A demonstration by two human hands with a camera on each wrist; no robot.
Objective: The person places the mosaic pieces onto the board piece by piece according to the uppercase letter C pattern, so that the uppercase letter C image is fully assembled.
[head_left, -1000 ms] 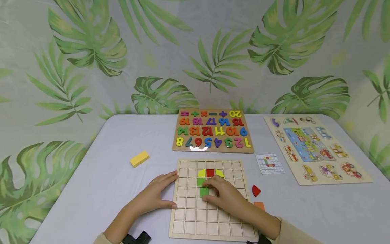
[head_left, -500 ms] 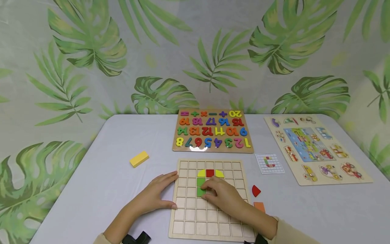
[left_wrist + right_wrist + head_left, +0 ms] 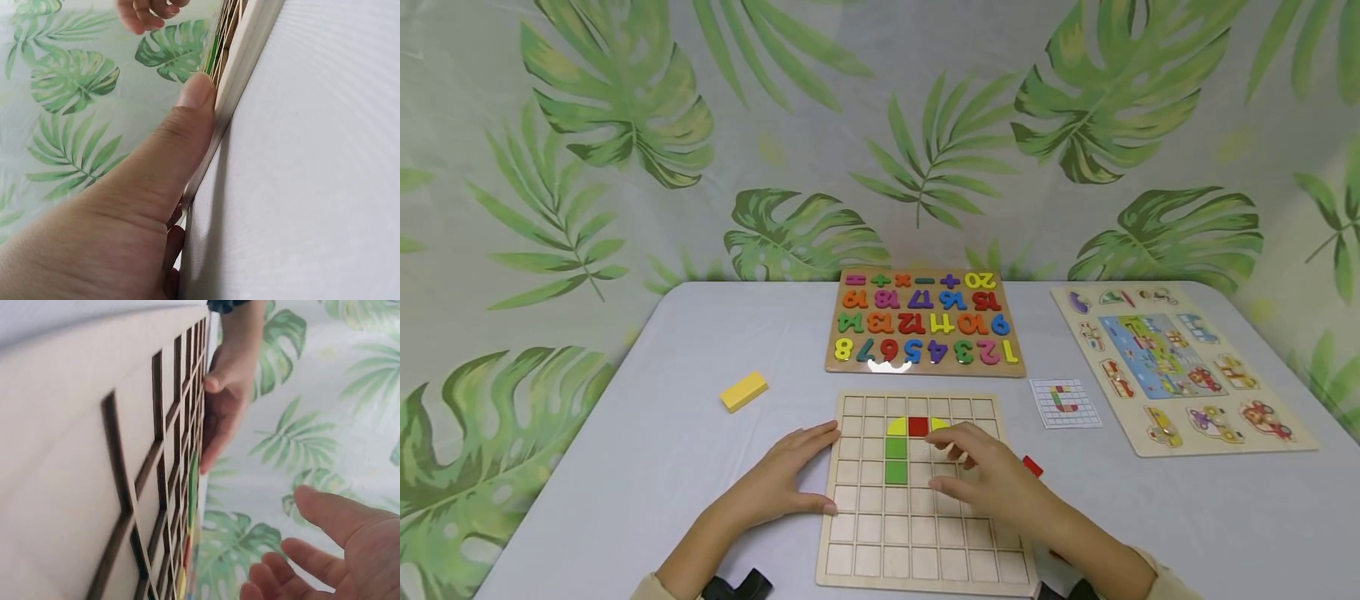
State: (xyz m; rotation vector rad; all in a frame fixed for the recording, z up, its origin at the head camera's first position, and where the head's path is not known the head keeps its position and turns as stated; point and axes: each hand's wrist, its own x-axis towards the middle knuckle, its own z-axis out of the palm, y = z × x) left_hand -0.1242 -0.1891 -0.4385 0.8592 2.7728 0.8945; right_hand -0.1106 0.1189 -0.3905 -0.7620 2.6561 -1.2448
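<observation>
A wooden grid board [image 3: 857, 556] lies in front of me in the head view. In its cells sit two green squares [image 3: 896, 460], a red square [image 3: 918, 427] and a yellow rounded piece [image 3: 897, 427]; another yellow piece [image 3: 938, 423] is partly behind my right fingers. My left hand [image 3: 782, 477] rests along the board's left edge, thumb and fingertips touching it. Above the board's right half hovers my right hand [image 3: 992, 475], thumb and fingers apart and holding nothing. The right wrist view also shows this right hand [image 3: 331, 556] empty. A red piece [image 3: 1033, 466] lies right of the board, partly hidden.
Behind the board lies a number puzzle [image 3: 831, 360]. A small pattern card [image 3: 1086, 414] is to the right, before a picture puzzle board [image 3: 1123, 429]. A yellow block [image 3: 744, 392] lies at left. Something black [image 3: 748, 586] shows by the left forearm.
The lower green square has settled into its cell under the other green one. My right hand has let go of it and moved right; its forearm now hides the orange piece. The left hand stays put.
</observation>
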